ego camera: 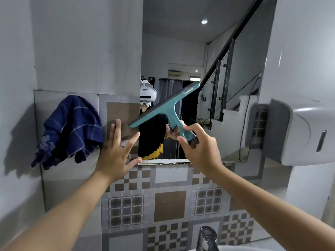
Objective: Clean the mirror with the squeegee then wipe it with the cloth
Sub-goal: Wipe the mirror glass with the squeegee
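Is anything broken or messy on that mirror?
Yes. The mirror looks worn along its bottom edge, where the backing seems flaky and whitish. The blue checked cloth hangs bunched on the wall to its left. The squeegee in the right hand sits tilted across the glass.

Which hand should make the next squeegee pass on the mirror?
Right. The right hand already grips the teal squeegee by its handle, blade tilted in front of the mirror. The left hand is spread flat on the tiled wall beside the blue cloth.
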